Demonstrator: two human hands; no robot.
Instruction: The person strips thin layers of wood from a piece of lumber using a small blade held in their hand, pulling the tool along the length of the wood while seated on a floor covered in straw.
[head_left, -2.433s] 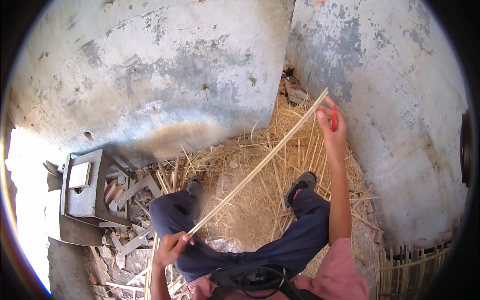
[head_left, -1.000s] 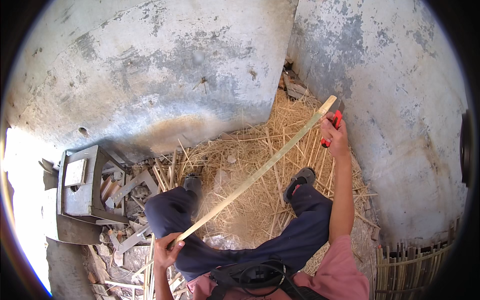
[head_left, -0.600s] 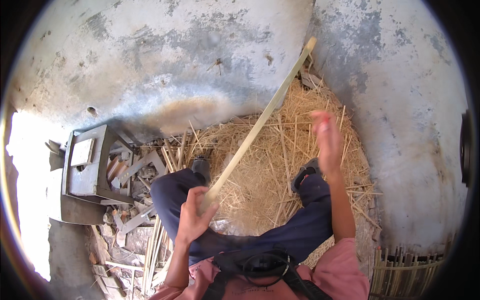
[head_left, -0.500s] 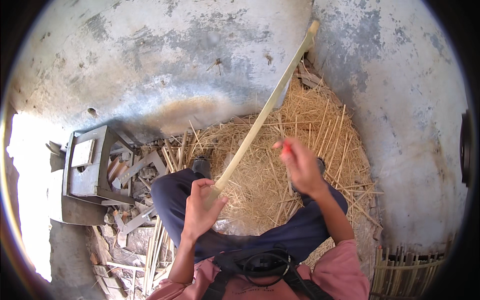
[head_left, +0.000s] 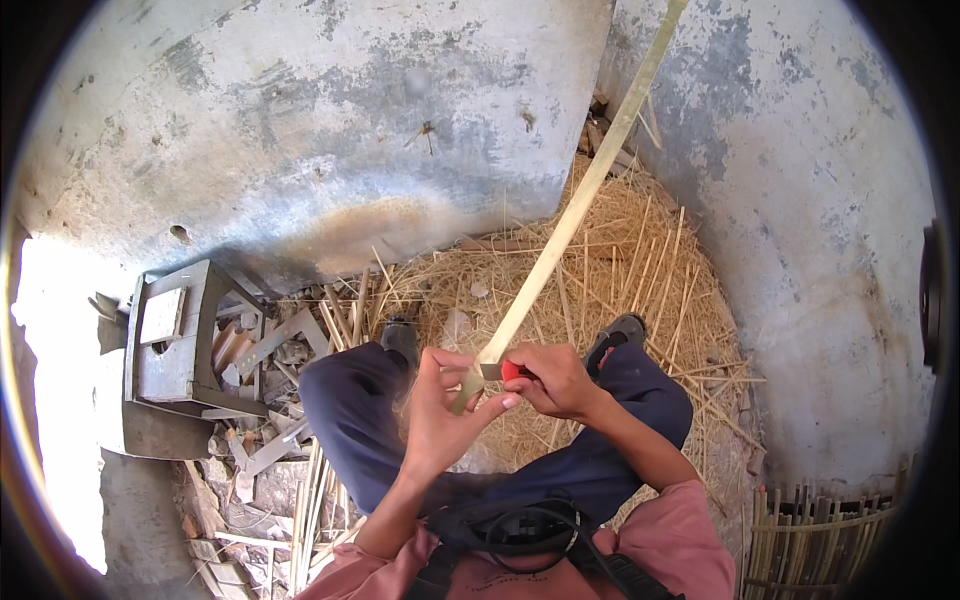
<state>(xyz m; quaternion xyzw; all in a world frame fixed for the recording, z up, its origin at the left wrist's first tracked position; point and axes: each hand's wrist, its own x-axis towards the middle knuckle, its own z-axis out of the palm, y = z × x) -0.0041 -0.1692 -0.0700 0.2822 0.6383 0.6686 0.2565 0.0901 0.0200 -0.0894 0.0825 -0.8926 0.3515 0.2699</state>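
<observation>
The place looks like a rough, makeshift workshop in a worn room: peeling, stained walls (head_left: 330, 130), a floor heap of straw-coloured shavings (head_left: 625, 215), loose thin sticks (head_left: 308, 500), rubble beside a battered wooden frame (head_left: 172, 362), upright slats (head_left: 815, 545), and a blade (head_left: 491, 371) against a long pale strip (head_left: 561, 235).

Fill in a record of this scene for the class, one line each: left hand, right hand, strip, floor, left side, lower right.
Left hand: fingers around the near end of the strip
Left hand point: left hand
Right hand: right hand, gripping a red-handled knife, blade at the strip
Strip: long pale strip, slanting up to the right
Floor: straw-like shavings
Left side: grey wooden box-like frame
Lower right: row of thin sticks
</observation>
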